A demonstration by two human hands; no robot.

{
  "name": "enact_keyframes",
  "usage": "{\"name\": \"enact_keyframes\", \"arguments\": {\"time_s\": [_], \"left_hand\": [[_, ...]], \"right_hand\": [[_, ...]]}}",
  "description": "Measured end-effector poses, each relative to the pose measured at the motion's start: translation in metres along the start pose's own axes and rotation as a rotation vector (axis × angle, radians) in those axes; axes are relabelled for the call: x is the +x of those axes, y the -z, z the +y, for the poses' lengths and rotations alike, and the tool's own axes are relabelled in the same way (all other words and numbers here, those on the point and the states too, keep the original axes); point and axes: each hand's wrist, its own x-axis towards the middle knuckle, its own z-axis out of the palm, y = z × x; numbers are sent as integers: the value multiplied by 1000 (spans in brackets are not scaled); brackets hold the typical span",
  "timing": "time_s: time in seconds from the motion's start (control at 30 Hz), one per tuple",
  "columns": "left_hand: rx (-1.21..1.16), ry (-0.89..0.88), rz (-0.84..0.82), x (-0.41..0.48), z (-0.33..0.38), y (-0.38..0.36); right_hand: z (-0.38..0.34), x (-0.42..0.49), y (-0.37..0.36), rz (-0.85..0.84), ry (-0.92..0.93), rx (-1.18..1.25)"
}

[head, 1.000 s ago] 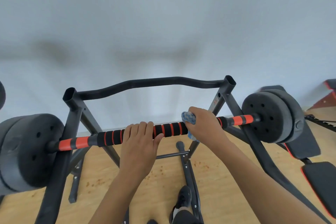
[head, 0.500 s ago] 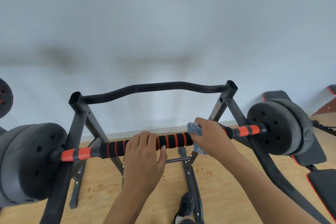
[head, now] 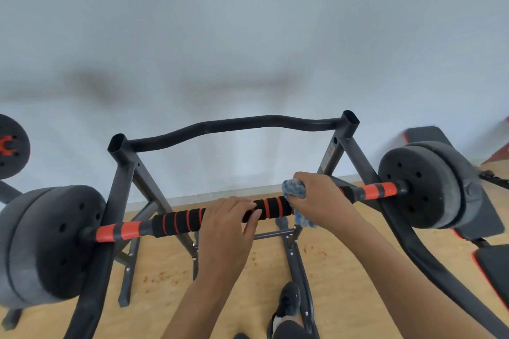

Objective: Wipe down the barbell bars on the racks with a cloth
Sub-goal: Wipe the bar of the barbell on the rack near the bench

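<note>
A barbell bar (head: pixel 176 221) with black foam and orange rings lies across a black rack (head: pixel 121 173), a dark weight plate at each end. My left hand (head: pixel 228 223) grips the foam near the bar's middle, fingers curled over the top. Just to its right, my right hand (head: pixel 316 198) holds a blue cloth (head: pixel 293 187) wrapped around the bar; part of the cloth hangs below the bar. The bar under both hands is hidden.
The left weight plate (head: pixel 46 250) and right weight plate (head: pixel 424 184) flank the rack. A curved black crossbar (head: pixel 234 125) joins the rack's uprights near the white wall. A padded bench (head: pixel 493 267) stands at the right. My shoe (head: pixel 287 303) rests on the wooden floor below.
My right hand with the cloth has slid a little to the right along the bar. My left hand keeps its grip near the middle. The view has tilted slightly.
</note>
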Motion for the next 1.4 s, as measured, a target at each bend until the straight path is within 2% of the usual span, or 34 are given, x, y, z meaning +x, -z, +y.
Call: {"name": "enact_keyframes", "arguments": {"time_s": [0.2, 0.27, 0.4, 0.63, 0.8, 0.9, 1.0, 1.07, 1.17, 1.3, 1.4], "left_hand": [[82, -52, -314, 21, 13, -3], [123, -67, -348, 12, 14, -7], [132, -50, -252, -3, 16, -14], [-84, 61, -140, -11, 25, -9], [-263, 131, -57, -8, 30, -8], [-203, 9, -9, -11, 24, -15], [-63, -218, 38, -7, 19, -22], [67, -314, -7, 1, 20, -23], [141, -193, -214, 14, 26, -17], [-88, 160, -394, 27, 23, -5], [-162, 156, -479, 31, 22, 5]], "right_hand": [[7, -19, 7, -69, 5, 26], [7, -22, 7, -60, 32, 4], [8, -20, -1, 11, 79, -33], [7, -3, -3, -80, 12, 21], [9, -16, -3, -61, 19, 8], [9, -19, -5, -32, 25, 22], [10, -20, -6, -13, 22, 32], [12, -21, -8, -3, 13, 39], [14, -22, -9, 19, 19, 38], [16, -23, -9, 16, 21, 51], [17, -23, -9, 18, 11, 58]]}}
